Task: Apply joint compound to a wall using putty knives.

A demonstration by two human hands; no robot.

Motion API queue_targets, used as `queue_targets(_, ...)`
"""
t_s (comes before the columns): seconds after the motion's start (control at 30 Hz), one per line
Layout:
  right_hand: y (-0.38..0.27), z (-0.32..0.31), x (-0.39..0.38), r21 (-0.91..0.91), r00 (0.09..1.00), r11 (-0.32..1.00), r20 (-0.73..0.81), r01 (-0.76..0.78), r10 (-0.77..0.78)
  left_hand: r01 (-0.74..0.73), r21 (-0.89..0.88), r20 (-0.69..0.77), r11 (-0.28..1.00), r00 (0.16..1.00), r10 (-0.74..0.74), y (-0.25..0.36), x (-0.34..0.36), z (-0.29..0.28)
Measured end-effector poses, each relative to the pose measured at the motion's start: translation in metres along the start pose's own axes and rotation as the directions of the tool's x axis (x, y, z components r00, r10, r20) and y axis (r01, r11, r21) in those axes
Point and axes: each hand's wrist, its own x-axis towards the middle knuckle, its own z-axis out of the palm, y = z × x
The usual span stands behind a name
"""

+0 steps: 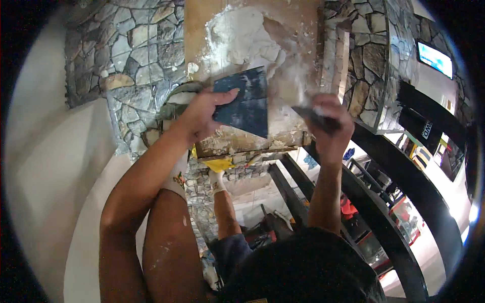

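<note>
My left hand (202, 115) grips a wide dark putty knife (246, 108), thumb on its face. Pale smears mark the blade, which is held over the board. To the right, my right hand (334, 129) is closed around a smaller putty knife (309, 115), its blade angled toward the wide one. Motion blurs this hand, and its handle is mostly hidden by the fingers. Under both tools lies a brown board (196, 35), with white plaster (240, 35) spread and crusted across it. Crumbs of plaster sit along its near edge.
Stone-patterned surfaces (126, 45) flank the board. Black beams (374, 212) run along the right, with objects on a lower level seen between them. A lit screen (434, 59) hangs at the far right. Yellow material (218, 164) lies below the board, near my foot (217, 179).
</note>
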Motion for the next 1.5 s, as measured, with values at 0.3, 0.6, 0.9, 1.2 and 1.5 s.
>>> queue_targets(0.3, 0.009, 0.002, -0.033, -0.338, 0.962, 0.902, 0.149, 0.269, -0.231, -0.043, -0.084, 0.004, 0.996, 0.999, 0.044, -0.005, -0.014, 0.044)
queue_targets(0.6, 0.05, 0.008, -0.005, -0.505, 0.954, 0.85, 0.147, -0.153, 0.259, -0.177, 0.201, 0.048, 0.963, 0.984, 0.171, -0.009, -0.02, -0.016)
queue_targets(0.9, 0.093, 0.056, 0.068, -0.824, 0.922, 0.567, 0.221, 0.002, 0.319, 0.015, 0.418, 0.097, 0.908, 0.993, -0.061, -0.027, -0.005, -0.054)
queue_targets(1.2, 0.085, 0.041, 0.048, -0.776, 0.812, 0.586, 0.488, 0.236, 0.32, -0.132, 0.467, -0.143, 0.874, 0.964, 0.222, 0.001, -0.005, -0.047)
queue_targets(1.5, 0.018, -0.005, 0.022, 0.126, 0.884, 0.893, 0.255, -0.432, 0.392, -0.117, 0.012, -0.1, 0.993, 0.988, 0.118, 0.015, 0.016, -0.024)
